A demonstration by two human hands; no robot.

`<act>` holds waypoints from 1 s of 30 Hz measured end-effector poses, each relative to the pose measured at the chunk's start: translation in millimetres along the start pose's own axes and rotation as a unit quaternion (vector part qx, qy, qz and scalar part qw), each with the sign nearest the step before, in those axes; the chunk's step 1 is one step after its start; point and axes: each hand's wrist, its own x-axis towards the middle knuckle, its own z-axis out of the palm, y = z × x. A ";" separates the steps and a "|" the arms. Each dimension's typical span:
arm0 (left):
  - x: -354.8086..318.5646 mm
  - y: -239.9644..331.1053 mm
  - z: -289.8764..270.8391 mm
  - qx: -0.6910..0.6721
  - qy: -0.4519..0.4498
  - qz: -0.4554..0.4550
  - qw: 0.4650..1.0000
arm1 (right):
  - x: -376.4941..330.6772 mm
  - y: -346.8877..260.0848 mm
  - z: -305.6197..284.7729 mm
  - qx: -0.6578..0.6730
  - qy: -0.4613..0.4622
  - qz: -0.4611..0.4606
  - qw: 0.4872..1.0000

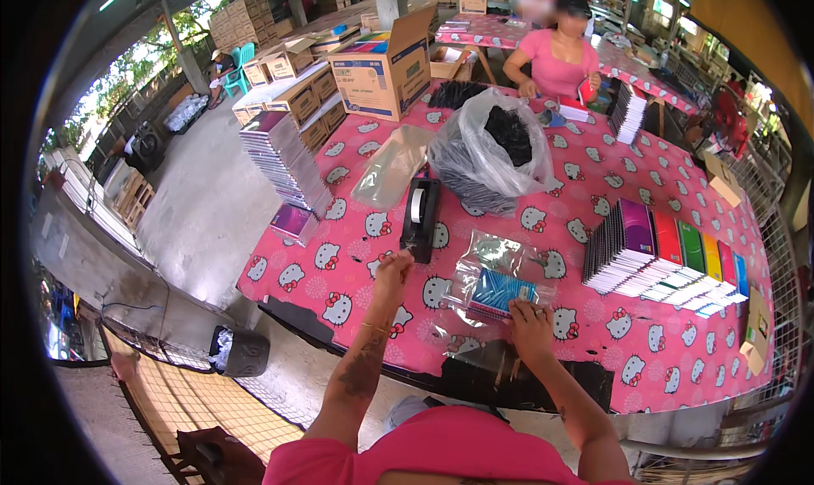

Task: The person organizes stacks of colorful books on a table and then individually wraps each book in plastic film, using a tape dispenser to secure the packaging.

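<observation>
My left hand (pixel 393 269) reaches to the base of a black tape dispenser (pixel 420 216) with a white tape roll, fingers pinched at its near end; whether it holds tape I cannot tell. My right hand (pixel 530 318) presses flat on a clear plastic bag (pixel 487 269) holding a blue striped notebook (pixel 500 290). Both lie on a table with a pink cartoon-cat cloth (pixel 593 197).
A big clear bag of dark items (pixel 492 150), a flat empty clear bag (pixel 392 167), a fanned row of coloured notebooks (pixel 678 260) and a notebook stack (pixel 284 158) sit on the table. A cardboard box (pixel 386 69) stands at the far end. A person in pink (pixel 555 57) works opposite.
</observation>
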 end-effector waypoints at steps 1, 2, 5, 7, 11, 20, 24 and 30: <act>2.3 -13.1 -14.8 -0.008 -0.008 -0.009 1.000 | 1.8 -2.7 0.8 0.015 0.001 -0.013 1.000; 9.8 -16.4 -18.9 0.077 0.054 0.109 0.990 | 5.7 -1.6 1.5 0.027 0.001 -0.027 0.999; 10.7 27.0 -1.8 0.564 0.157 0.156 0.796 | 4.4 9.6 -4.6 0.026 -0.015 -0.025 0.999; -14.4 39.9 14.7 0.503 0.105 0.178 0.840 | 5.8 11.8 -7.1 0.026 -0.017 -0.022 0.999; -94.6 29.0 100.2 0.358 -0.121 0.130 0.917 | 5.5 14.3 -3.4 0.044 0.001 -0.043 0.998; -128.1 -12.6 177.4 0.678 -0.096 0.164 0.710 | 1.9 32.0 -0.7 0.066 -0.038 -0.043 0.996; -134.1 -22.5 159.5 0.666 -0.085 0.236 0.702 | 9.8 31.8 -28.6 0.132 -0.022 -0.064 0.989; -157.2 -37.6 147.3 0.604 -0.125 0.442 0.651 | 44.9 64.5 14.9 0.185 -0.101 -0.045 0.976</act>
